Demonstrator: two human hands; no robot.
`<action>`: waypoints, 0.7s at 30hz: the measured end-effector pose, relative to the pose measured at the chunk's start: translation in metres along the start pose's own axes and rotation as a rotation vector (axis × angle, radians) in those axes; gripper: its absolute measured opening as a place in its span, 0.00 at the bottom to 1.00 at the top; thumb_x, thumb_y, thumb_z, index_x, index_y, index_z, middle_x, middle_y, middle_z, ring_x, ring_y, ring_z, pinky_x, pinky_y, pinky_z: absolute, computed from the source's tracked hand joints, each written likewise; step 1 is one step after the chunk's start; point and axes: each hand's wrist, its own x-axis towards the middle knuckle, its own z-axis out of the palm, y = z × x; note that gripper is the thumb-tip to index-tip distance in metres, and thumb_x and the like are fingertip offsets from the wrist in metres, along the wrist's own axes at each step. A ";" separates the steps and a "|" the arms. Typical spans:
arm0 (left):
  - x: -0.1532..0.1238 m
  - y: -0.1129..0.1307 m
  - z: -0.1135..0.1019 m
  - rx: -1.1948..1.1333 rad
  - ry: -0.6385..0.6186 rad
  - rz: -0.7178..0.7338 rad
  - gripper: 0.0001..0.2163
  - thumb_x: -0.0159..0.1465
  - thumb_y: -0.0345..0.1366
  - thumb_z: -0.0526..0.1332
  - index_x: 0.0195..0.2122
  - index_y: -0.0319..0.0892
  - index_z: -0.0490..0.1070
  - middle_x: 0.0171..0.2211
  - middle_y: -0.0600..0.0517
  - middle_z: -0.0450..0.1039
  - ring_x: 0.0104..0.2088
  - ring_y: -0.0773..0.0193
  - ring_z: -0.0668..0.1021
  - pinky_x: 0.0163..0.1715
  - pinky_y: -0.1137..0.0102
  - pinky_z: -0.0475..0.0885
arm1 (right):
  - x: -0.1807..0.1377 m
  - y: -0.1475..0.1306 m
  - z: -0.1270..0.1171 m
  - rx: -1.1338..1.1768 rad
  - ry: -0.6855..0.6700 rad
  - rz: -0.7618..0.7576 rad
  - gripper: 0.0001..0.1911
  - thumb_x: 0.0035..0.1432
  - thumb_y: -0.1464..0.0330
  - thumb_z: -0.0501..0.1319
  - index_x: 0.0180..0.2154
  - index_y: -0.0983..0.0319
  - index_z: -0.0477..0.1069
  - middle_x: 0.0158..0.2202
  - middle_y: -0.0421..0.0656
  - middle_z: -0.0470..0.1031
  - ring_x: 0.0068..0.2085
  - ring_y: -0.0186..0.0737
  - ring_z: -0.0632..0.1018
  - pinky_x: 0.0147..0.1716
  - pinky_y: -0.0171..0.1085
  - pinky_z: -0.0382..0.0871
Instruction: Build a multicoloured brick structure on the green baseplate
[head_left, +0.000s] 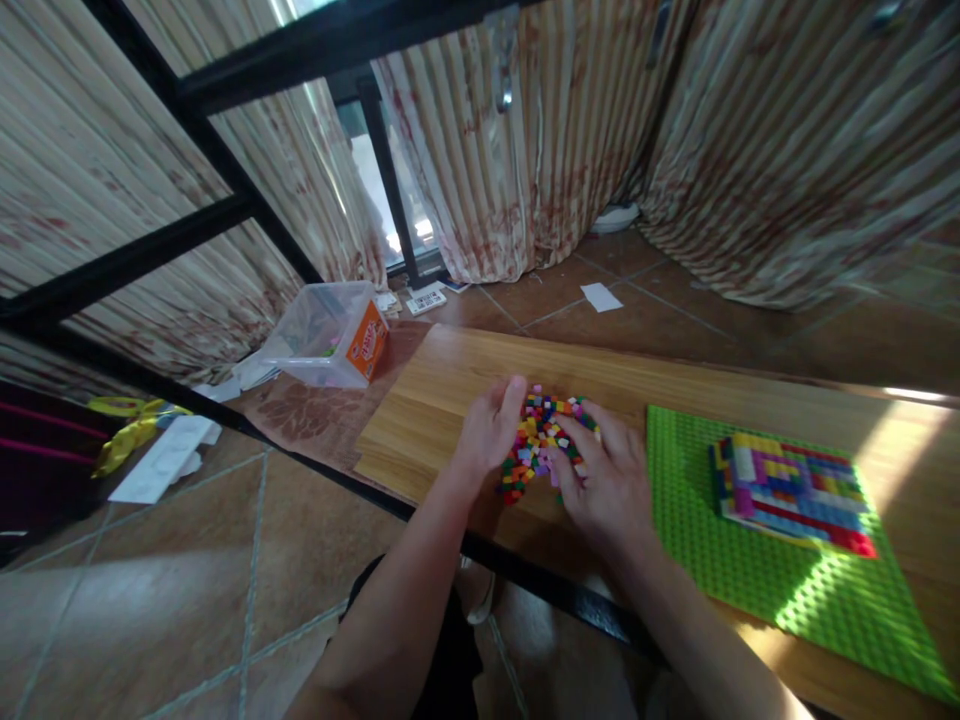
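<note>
A pile of small colourful bricks lies on the wooden table. My left hand rests at the pile's left side, fingers stretched flat against the bricks. My right hand lies over the pile's right side with fingers spread on the bricks. Neither hand visibly grips a brick. To the right sits a green baseplate carrying a flat build of multicoloured bricks.
A clear plastic box with an orange label lies tipped on the tiled floor at the left, near papers. Striped curtains and a black metal frame stand behind. The table's near edge has a dark rim.
</note>
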 end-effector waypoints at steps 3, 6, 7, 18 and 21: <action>0.011 -0.012 -0.013 -0.017 0.052 -0.067 0.25 0.71 0.52 0.44 0.41 0.41 0.74 0.39 0.48 0.79 0.45 0.58 0.79 0.48 0.66 0.71 | -0.012 -0.024 0.003 0.041 -0.068 -0.164 0.13 0.62 0.67 0.58 0.47 0.58 0.76 0.59 0.51 0.67 0.57 0.51 0.69 0.56 0.53 0.65; 0.019 -0.021 -0.017 -0.002 0.089 -0.081 0.22 0.72 0.48 0.46 0.38 0.39 0.74 0.35 0.48 0.78 0.41 0.59 0.79 0.45 0.67 0.72 | -0.024 -0.044 0.011 0.079 -0.129 -0.248 0.10 0.59 0.68 0.61 0.42 0.57 0.78 0.59 0.51 0.68 0.59 0.52 0.67 0.56 0.55 0.64; 0.021 -0.022 -0.017 0.011 0.092 -0.073 0.21 0.72 0.47 0.46 0.36 0.39 0.74 0.34 0.48 0.78 0.40 0.59 0.79 0.44 0.67 0.72 | -0.026 -0.047 0.013 0.086 -0.135 -0.259 0.09 0.59 0.69 0.62 0.41 0.57 0.78 0.59 0.51 0.68 0.59 0.52 0.67 0.57 0.56 0.63; 0.026 -0.021 -0.010 0.086 -0.019 -0.081 0.11 0.63 0.29 0.57 0.43 0.37 0.76 0.41 0.46 0.80 0.42 0.59 0.80 0.47 0.65 0.74 | -0.025 -0.026 0.007 -0.026 -0.136 -0.203 0.08 0.59 0.73 0.60 0.33 0.58 0.77 0.57 0.49 0.69 0.59 0.52 0.66 0.55 0.55 0.64; 0.024 -0.020 -0.013 0.071 -0.113 -0.042 0.12 0.61 0.27 0.59 0.44 0.38 0.77 0.40 0.47 0.80 0.41 0.59 0.80 0.46 0.65 0.75 | -0.026 -0.017 0.000 -0.038 -0.131 -0.175 0.09 0.59 0.74 0.59 0.33 0.58 0.77 0.57 0.48 0.70 0.59 0.51 0.67 0.55 0.55 0.64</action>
